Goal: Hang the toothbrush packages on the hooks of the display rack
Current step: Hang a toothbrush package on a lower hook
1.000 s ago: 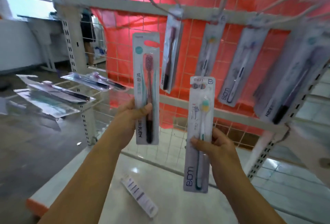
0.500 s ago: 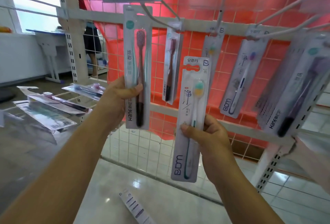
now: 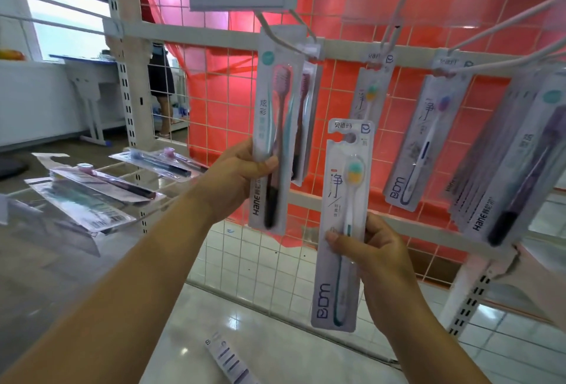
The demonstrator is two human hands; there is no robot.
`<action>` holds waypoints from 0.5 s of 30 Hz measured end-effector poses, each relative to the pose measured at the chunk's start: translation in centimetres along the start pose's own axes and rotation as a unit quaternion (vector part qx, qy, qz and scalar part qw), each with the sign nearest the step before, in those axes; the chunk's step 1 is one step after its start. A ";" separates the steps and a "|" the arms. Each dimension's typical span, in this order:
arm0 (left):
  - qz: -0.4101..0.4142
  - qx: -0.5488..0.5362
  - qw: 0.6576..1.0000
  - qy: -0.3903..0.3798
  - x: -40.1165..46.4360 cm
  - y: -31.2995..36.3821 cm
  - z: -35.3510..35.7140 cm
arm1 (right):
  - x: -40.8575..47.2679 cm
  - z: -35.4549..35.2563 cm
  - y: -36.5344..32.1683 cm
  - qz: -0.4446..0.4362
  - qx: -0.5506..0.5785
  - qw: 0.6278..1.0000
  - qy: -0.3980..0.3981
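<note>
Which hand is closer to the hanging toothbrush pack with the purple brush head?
Right. The right hand sits below and left of the purple-headed pack, holding a green-headed pack. The left hand is farther left, gripping a pink-headed pack.

The left hand (image 3: 242, 175) holds one pack (image 3: 277, 126) up against a hook (image 3: 284, 37) on the rack (image 3: 214, 32), just before another pack (image 3: 307, 126) hanging there. Right of it and lower, the right hand (image 3: 376, 252) holds a second pack (image 3: 341, 230). More packs (image 3: 425, 144) hang further right; others (image 3: 88, 196) lie on a shelf at left
</note>
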State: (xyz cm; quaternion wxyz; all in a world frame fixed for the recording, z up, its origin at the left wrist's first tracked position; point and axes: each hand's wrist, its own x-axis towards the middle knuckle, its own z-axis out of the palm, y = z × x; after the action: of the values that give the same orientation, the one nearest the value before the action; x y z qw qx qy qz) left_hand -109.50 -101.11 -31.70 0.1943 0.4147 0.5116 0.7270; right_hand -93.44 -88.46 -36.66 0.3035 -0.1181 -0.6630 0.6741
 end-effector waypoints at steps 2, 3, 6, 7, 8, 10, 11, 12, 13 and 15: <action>-0.006 0.032 0.999 0.011 1.4 -0.3 0.4 | 0.3 0.1 0.2 0.002 -0.008 1.000 0.004; -0.009 0.043 0.999 0.026 2.3 -0.5 0.5 | 0.5 0.2 0.2 0.000 -0.015 1.000 0.004; -0.038 0.048 0.996 0.064 5.2 -1.1 0.8 | 1.1 0.4 0.3 -0.002 -0.031 1.000 -0.003; -0.054 0.043 0.995 0.067 6.0 -1.2 0.8 | 1.3 0.4 0.2 0.000 -0.035 0.999 -0.002; -0.070 0.040 0.994 0.070 6.8 -1.4 0.7 | 1.5 0.4 0.2 0.002 -0.036 0.999 0.002; -0.097 0.038 0.992 0.075 8.2 -1.8 0.4 | 2.0 0.2 -0.1 0.002 -0.036 0.999 0.015; -0.108 0.034 0.991 0.072 8.7 -2.1 0.3 | 2.1 0.1 -0.2 0.003 -0.036 0.999 0.023; -0.120 0.026 0.990 0.067 8.9 -2.3 0.2 | 2.2 -0.1 -0.4 0.004 -0.036 0.999 0.029; -0.135 0.013 0.989 0.058 8.8 -2.7 0.1 | 2.3 -0.2 -0.5 0.007 -0.036 0.999 0.034; -0.173 0.010 0.984 0.038 8.4 -3.8 0.0 | 2.2 -0.5 -0.6 0.011 -0.039 0.998 0.040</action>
State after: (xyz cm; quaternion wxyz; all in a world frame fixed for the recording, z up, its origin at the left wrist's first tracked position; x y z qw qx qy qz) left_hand -114.94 -93.69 -31.81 0.2937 0.2940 0.5895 0.6927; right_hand -94.78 -86.85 -35.54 0.3172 -0.1637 -0.6750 0.6458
